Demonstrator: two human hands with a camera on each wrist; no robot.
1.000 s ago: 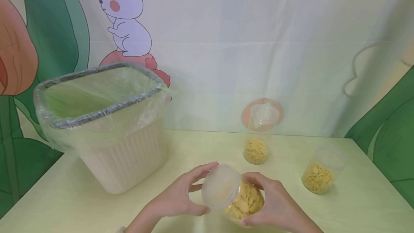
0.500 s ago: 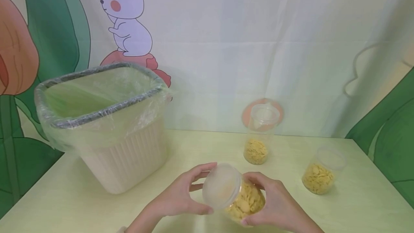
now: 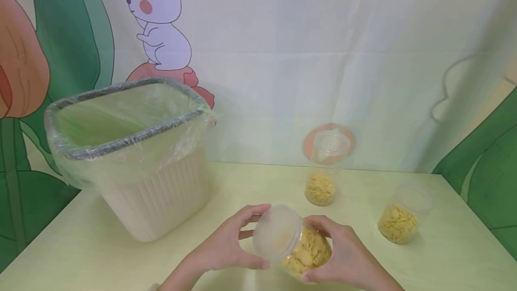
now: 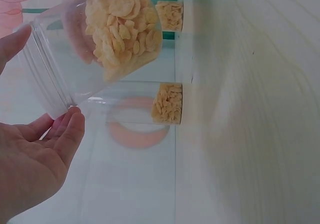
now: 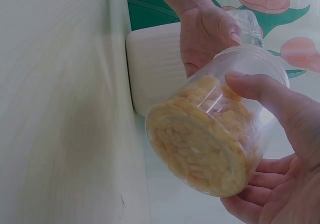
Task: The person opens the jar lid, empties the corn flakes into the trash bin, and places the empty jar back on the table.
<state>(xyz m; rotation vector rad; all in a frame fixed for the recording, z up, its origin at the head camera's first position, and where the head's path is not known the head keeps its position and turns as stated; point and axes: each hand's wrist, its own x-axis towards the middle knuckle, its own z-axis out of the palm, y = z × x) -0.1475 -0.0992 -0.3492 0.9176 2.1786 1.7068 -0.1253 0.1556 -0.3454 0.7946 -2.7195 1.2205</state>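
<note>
A clear plastic jar (image 3: 308,253) with yellow flakes, which look like cornflakes, is tilted with its frosted lid (image 3: 276,232) facing up and to the left. My right hand (image 3: 343,250) grips the jar's body, thumb on the near side and fingers behind. At the lid end, my left hand (image 3: 230,241) spans the lid with thumb and fingers; in the left wrist view its fingertips (image 4: 72,111) meet the lid's edge. The lid sits on the jar's mouth. The flakes have slid toward the jar's base, as the right wrist view shows. The jar is held above the table.
Behind the hands stands a tall clear jar (image 3: 320,187), partly filled with flakes. A shorter jar of flakes (image 3: 399,223) is at the right. On the left is a ribbed waste bin (image 3: 161,201) with a plastic liner over its rim. A printed curtain (image 3: 258,57) hangs behind the table.
My left thumb has moved slightly rightward at the lid's lower edge. The jar and right hand stay nearly where they were.
</note>
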